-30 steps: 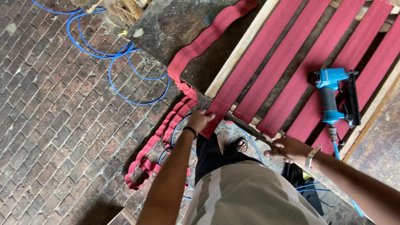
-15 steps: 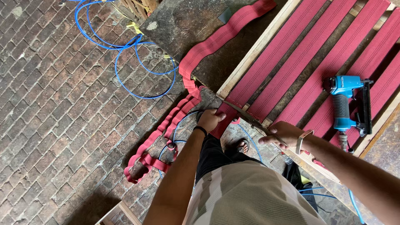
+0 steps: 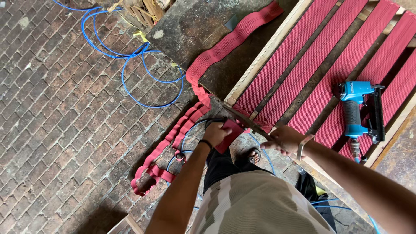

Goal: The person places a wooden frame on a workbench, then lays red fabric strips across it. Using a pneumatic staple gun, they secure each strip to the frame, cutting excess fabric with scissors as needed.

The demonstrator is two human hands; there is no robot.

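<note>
The left hand [image 3: 216, 132] has its fingers closed on the loose end of a red strap [image 3: 232, 130], pinching it just below the near corner of the frame [image 3: 268, 52]. The strap end hangs off the frame's edge and is pulled toward the person's body. The right hand [image 3: 281, 139] grips the handles of a pair of scissors [image 3: 242, 119], fingers wrapped round them; the long dark blades run up and to the left from the hand and lie against the strap, right where it leaves the wooden rail. Whether the blades are open or shut cannot be told. A dark band sits on the left wrist, a metal bangle on the right.

From the cut point the rest of the strap runs off as a long red webbing [image 3: 173, 143], folded in loops on the brick floor [image 3: 56, 112] to the left and trailing up over a dark slab [image 3: 195, 26]. The frame is pale wood, with several red straps stretched across it side by side. A blue stapler [image 3: 357, 112] lies on those straps, well to the right of the hands. A blue hose [image 3: 130, 56] coils over the bricks at upper left and passes under the hands. A sandalled foot [image 3: 253, 155] shows between the arms.
</note>
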